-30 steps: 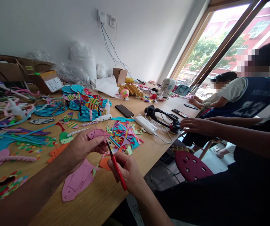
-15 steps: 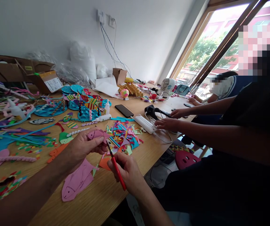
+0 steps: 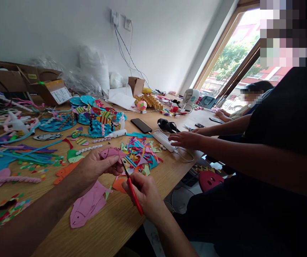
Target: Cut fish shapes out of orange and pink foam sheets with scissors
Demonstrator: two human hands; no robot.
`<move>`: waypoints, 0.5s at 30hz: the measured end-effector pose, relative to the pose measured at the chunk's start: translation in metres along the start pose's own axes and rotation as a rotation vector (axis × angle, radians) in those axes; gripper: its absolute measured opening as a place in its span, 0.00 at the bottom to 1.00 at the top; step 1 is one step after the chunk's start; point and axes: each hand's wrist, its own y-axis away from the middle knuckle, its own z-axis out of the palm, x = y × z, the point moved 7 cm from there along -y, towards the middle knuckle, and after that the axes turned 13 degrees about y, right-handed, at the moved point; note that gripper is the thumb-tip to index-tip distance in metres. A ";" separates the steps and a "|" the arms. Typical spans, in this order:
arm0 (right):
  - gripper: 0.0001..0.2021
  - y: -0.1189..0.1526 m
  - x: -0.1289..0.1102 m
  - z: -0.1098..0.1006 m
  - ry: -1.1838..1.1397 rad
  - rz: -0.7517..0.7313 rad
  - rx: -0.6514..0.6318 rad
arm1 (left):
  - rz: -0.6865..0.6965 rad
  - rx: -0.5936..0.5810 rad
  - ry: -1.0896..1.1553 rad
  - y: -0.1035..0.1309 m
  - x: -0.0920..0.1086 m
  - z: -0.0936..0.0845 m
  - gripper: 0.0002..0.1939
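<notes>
Between the thumb and fingers of my left hand is a small pink paper fish with drawn lines and a dark eye. My right hand is closed around the red handles of a pair of scissors. Their dark blades point up at the tail end of the fish; whether they bite into the paper is too small to tell. Below my left wrist lies a larger pink paper piece with fish drawn on it. An orange paper scrap sits beside the scissors.
Colourful paper scraps are heaped just beyond my hands. Behind them are a phone, a white power strip and blue decorated crafts. A co-worker's arms reach in from the right, and another person sits near the window.
My hands, the fish and the scissors stay almost still. The co-worker on the right has leaned in, one hand shifting left over the power strip. The black strapped object there has moved slightly left.
</notes>
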 end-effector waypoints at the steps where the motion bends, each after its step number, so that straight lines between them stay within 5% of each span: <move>1: 0.19 0.000 0.000 0.000 0.004 -0.005 0.005 | 0.000 0.003 0.002 0.000 0.000 0.000 0.07; 9: 0.20 -0.001 -0.004 -0.002 0.003 -0.008 0.006 | -0.009 0.006 -0.013 0.001 0.000 -0.003 0.07; 15: 0.18 0.000 0.003 0.002 -0.283 0.094 -0.083 | 0.012 0.018 -0.008 -0.001 0.001 -0.006 0.06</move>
